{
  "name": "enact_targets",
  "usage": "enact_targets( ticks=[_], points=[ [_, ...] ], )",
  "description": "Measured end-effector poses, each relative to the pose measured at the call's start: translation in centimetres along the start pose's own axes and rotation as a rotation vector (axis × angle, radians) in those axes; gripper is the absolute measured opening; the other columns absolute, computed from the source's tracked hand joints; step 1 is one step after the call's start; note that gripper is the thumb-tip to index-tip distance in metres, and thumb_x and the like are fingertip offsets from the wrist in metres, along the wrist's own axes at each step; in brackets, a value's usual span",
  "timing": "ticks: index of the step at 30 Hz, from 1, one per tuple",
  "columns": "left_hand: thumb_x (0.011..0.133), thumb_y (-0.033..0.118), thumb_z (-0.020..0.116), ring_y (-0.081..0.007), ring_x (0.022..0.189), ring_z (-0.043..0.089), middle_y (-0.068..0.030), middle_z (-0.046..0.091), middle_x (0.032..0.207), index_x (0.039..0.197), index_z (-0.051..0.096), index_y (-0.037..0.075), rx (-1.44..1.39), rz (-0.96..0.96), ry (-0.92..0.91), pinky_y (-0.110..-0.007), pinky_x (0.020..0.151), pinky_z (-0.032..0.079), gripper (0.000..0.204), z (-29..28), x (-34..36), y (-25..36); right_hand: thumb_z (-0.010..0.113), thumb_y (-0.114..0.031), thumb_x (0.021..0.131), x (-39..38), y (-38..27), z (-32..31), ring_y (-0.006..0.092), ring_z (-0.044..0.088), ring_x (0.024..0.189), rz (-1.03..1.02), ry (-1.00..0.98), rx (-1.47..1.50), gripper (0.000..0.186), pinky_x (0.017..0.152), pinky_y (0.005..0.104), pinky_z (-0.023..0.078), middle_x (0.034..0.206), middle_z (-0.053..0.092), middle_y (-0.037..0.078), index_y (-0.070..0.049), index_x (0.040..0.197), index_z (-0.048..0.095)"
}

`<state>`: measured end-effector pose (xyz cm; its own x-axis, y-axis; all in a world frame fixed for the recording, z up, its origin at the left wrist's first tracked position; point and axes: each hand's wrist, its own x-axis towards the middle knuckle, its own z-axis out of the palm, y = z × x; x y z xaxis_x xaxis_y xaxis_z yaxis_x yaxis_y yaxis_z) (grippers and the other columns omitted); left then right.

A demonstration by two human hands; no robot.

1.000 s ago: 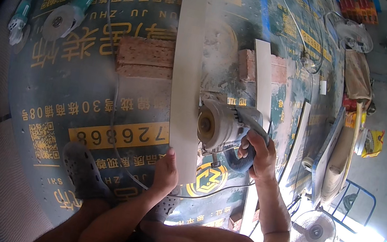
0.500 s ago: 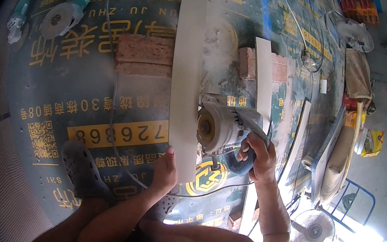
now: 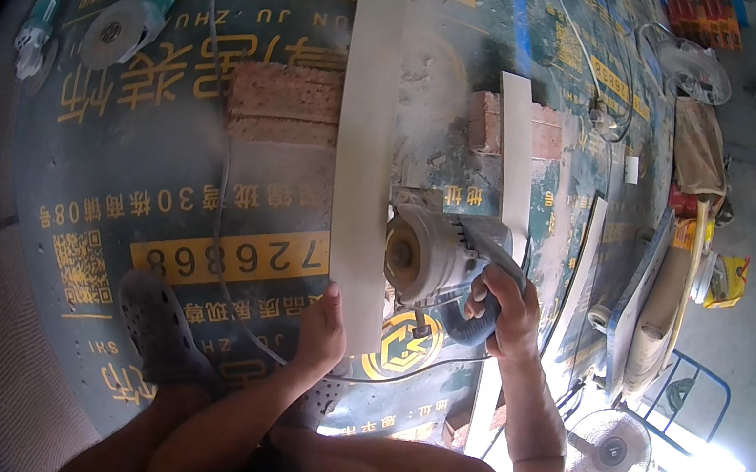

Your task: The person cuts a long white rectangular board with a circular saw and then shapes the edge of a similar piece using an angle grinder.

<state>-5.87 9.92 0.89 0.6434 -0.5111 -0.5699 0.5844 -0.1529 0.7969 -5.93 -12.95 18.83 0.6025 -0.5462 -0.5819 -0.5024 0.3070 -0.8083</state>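
A long pale strip of tile or board [image 3: 368, 150] runs away from me, lying across the red bricks. Its near end is gripped at the left edge by my left hand [image 3: 323, 331], with the thumb up along the edge and the other fingers mostly hidden. My right hand [image 3: 509, 316] is wrapped round the handle of a dusty corded tile cutter [image 3: 424, 255]. The tool lies on its side against the strip's right edge. Its round motor end faces the strip; the blade is hidden from view.
Red bricks [image 3: 285, 105] stand on the printed green floor sheet [image 3: 156, 201]. Another pale strip [image 3: 514, 159] rests on bricks to the right. Two green angle grinders [image 3: 124, 28] lie far left. A cable crosses near my shoes [image 3: 161, 325]. A fan [image 3: 611, 451] stands at right.
The tile cutter and my right hand have shifted very slightly toward me along the strip. My left hand keeps its grip. Haze over the bricks and floor looks a little thicker.
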Motion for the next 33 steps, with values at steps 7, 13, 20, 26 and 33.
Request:
enact_targets(
  ticks=[7,13,20,26,33],
  points=[
    [0.108,0.051,0.026,-0.0187,0.085,0.073,-0.0099,0.073,0.09,0.11,0.067,-0.001,-0.029,0.015,0.011,-0.03,0.075,0.056,0.066,0.2,-0.1,0.2,0.065,-0.02,0.091,-0.5,-0.3,0.2,0.0137,0.058,0.057,0.002,0.003,0.016,0.023,0.052,0.0278,0.046,0.07,0.06,0.006,0.002,0.096,0.066],
    [0.109,0.048,0.028,-0.0307,0.062,0.067,-0.0169,0.061,0.062,0.078,0.057,-0.004,0.004,0.122,0.166,-0.041,0.057,0.045,0.067,1.0,0.1,-0.8,0.064,-0.019,0.091,-0.5,0.2,0.0,0.0134,0.058,0.057,0.015,-0.006,0.017,0.022,0.052,0.0276,0.046,0.071,0.06,0.006,0.002,0.094,0.065],
    [0.108,0.05,0.028,-0.0332,0.061,0.066,-0.0183,0.061,0.062,0.078,0.057,-0.005,0.06,0.081,0.158,-0.042,0.057,0.044,0.07,0.8,-0.1,1.1,0.064,-0.019,0.091,-0.8,0.2,0.1,0.0128,0.057,0.057,0.0,0.003,0.037,0.027,0.052,0.027,0.045,0.072,0.059,0.005,0.004,0.105,0.065],
    [0.108,0.051,0.028,-0.0318,0.062,0.067,-0.017,0.063,0.064,0.08,0.059,-0.005,0.048,0.052,0.134,-0.042,0.058,0.045,0.07,0.5,-0.1,0.8,0.063,-0.019,0.091,-1.0,0.2,0.3,0.0124,0.057,0.058,0.005,-0.019,0.061,0.03,0.052,0.0264,0.045,0.073,0.059,0.005,0.005,0.109,0.064],
    [0.106,0.057,0.024,-0.0188,0.085,0.073,-0.01,0.074,0.089,0.108,0.068,-0.002,-0.046,0.024,-0.004,-0.031,0.075,0.056,0.073,0.2,-0.4,2.4,0.062,-0.018,0.092,-0.4,0.5,0.1,0.0134,0.058,0.058,0.016,-0.006,0.062,0.033,0.053,0.0273,0.047,0.073,0.06,0.006,0.006,0.114,0.063]
  ],
)
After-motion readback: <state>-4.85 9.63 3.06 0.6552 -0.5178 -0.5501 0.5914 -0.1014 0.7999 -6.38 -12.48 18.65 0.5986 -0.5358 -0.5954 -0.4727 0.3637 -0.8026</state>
